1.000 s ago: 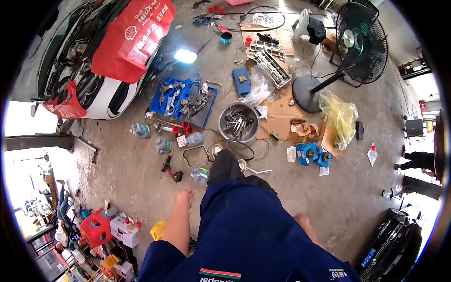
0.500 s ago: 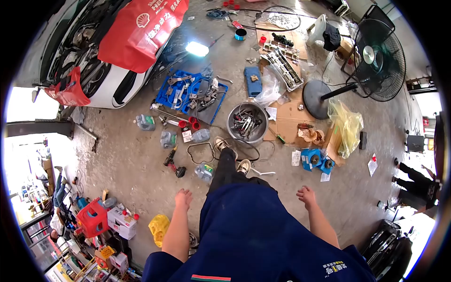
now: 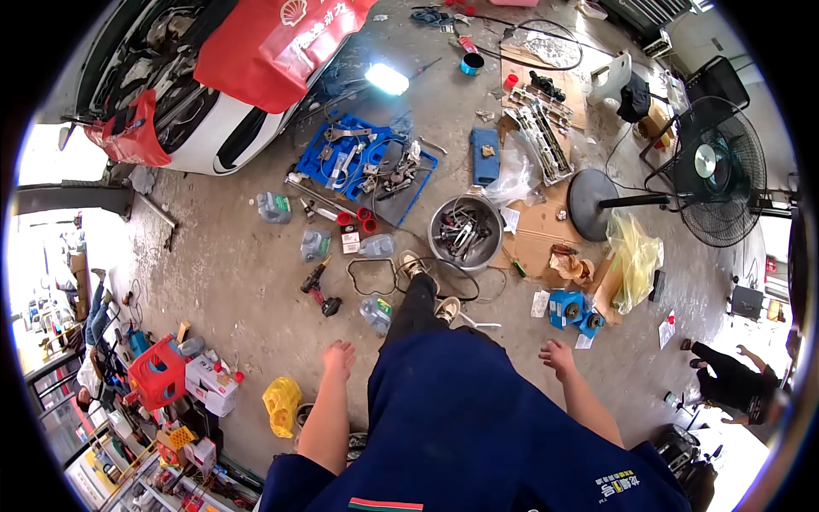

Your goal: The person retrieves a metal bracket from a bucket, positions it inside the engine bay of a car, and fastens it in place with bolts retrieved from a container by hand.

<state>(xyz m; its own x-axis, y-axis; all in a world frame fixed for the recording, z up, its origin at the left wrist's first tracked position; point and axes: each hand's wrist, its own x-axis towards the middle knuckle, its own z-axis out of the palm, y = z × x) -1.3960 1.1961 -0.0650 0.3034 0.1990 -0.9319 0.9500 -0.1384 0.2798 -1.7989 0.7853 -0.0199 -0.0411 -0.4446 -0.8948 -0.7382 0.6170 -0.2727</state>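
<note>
My left hand (image 3: 339, 359) hangs at my side above the concrete floor, fingers loosely apart and holding nothing. On the other side, my right hand (image 3: 558, 357) is empty too, its fingers slightly curled but apart. Closest to the left hand are a clear plastic jug (image 3: 375, 315) and a red cordless drill (image 3: 322, 290) on the floor. Blue cylindrical parts (image 3: 567, 309) stand ahead of the right hand, beside a paper slip (image 3: 540, 304). A metal bowl (image 3: 490, 256) full of tools and metal parts sits just past my feet. Neither hand touches anything.
A blue tool tray (image 3: 408, 209), a thin looped gasket (image 3: 372, 290) and cables lie ahead. The pedestal fan (image 3: 590, 205) stands on the right near cardboard (image 3: 536, 224). A car with a red cover (image 3: 281, 51) is at upper left. Other people are at both sides.
The view has shifted so that most floor items sit farther right, and those ahead slightly higher. My feet and empty hands keep nearly the same pose. A person at the right has moved.
</note>
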